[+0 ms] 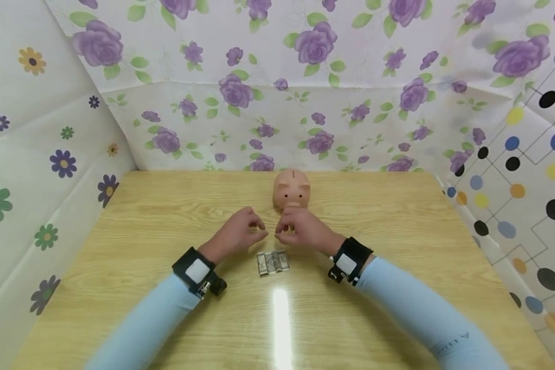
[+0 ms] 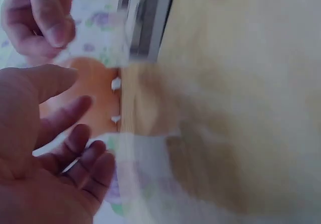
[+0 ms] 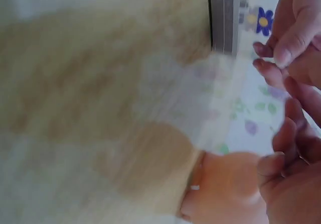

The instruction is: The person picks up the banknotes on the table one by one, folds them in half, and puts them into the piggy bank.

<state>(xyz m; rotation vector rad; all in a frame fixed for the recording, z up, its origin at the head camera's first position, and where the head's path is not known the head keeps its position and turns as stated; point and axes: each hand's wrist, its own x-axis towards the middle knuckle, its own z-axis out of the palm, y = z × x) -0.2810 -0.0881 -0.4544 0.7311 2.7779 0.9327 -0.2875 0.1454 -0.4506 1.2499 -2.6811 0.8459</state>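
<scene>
Nearest, two pale blue sleeves reach in over the surface, each ending at a black wrist strap with a white patch. Between the arms, just beyond the straps, the folded note lies on the surface, creased into several panels and untouched. Slightly farther off are the left hand and the right hand, facing each other, fingertips near but apart. The fingers of both are released, loosely bent, grasping nothing visible.

Directly behind the right hand stands the pink piggy bank, upright and facing the person, with a dark slot along its top. Its inside cannot be seen. The hand overlaps its snout in the head view; whether they touch cannot be told.

The surface is light wood grain, with a bright streak of reflected light nearer than the note. It runs back to a white backdrop with purple roses; a flowered sheet closes the left side, a dotted sheet the right.

The left wrist view adds small bright patches at the bank's base and shows the left hand's palm side. Both wrist views show a grey, straight-edged form too cropped to identify.
</scene>
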